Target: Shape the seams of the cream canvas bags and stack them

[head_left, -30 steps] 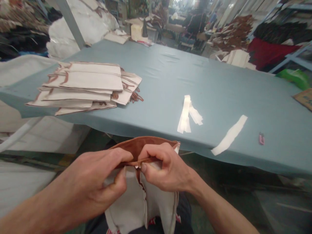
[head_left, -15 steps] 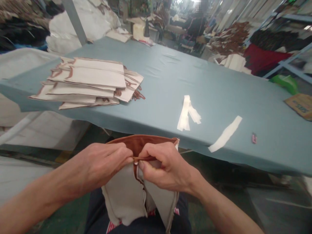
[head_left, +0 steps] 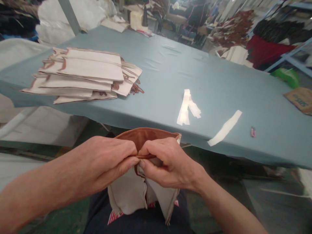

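Note:
A cream fabric bag [head_left: 128,191] with brown lining and brown edging hangs over my lap, its mouth facing up. My left hand [head_left: 109,159] pinches the near rim of the bag between thumb and fingers. Right beside it, my right hand [head_left: 163,162] grips the same rim, and the two thumbs almost meet there. Below the thumbs runs a seam with brown binding. The far rim of the bag arches up behind my hands. What lies under my fingertips is hidden.
A blue-green covered table [head_left: 156,107] stretches ahead. On its left lies a stack of cream bags [head_left: 83,71] with brown trim. White strips [head_left: 184,107], another white strip [head_left: 225,128], a small pink object [head_left: 253,132] and a piece of cardboard [head_left: 299,100] lie towards the right.
My left thumb has come up to the rim beside the right thumb, and the left hand has shifted slightly right. The whole view has tipped a little, so the table sits higher.

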Action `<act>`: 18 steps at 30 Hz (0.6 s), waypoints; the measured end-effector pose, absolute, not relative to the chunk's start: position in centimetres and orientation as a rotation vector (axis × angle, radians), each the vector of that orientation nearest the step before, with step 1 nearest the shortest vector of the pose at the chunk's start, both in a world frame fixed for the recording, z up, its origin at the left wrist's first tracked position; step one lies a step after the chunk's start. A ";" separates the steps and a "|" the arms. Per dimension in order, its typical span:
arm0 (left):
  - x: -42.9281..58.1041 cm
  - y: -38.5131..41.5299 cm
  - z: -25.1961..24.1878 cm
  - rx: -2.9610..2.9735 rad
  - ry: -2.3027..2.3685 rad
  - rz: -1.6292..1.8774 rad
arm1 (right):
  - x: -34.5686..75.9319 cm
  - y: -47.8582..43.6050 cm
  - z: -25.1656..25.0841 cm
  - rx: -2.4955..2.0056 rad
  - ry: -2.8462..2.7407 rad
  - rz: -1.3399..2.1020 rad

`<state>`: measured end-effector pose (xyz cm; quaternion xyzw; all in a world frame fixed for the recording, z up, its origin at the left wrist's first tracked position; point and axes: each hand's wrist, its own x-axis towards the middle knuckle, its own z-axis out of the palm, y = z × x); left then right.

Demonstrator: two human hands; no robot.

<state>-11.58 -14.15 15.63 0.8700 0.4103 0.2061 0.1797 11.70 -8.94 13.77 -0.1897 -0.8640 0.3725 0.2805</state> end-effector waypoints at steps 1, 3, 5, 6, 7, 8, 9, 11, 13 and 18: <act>-11.5 -14.1 15.4 2.532 1.126 0.562 | 11.9 -8.8 13.7 -0.499 -2.320 1.025; -11.3 -14.0 14.8 2.675 1.083 0.554 | 12.2 -8.4 13.7 -0.492 -2.310 1.113; -11.1 -14.1 14.1 2.707 1.140 0.631 | 12.3 -8.1 13.5 -0.509 -2.266 1.249; -11.0 -14.2 13.8 2.660 1.157 0.678 | 12.4 -7.9 13.3 -0.517 -2.223 1.334; -10.9 -14.4 13.5 2.566 1.172 0.721 | 12.3 -7.8 13.1 -0.518 -2.170 1.431; -10.8 -14.5 13.3 2.431 1.177 0.761 | 12.2 -7.7 12.8 -0.507 -2.106 1.539; -10.7 -14.7 13.1 2.270 1.170 0.802 | 12.1 -7.7 12.5 -0.487 -2.028 1.645; -10.1 -15.2 12.9 1.926 1.141 0.856 | 11.7 -7.7 11.6 -0.456 -1.850 1.832; -9.2 -15.5 12.4 1.601 1.109 0.914 | 11.3 -7.9 10.6 -0.454 -1.688 1.952; -6.7 -16.0 10.7 0.972 0.995 1.024 | 10.7 -8.2 8.9 -0.503 -1.518 2.023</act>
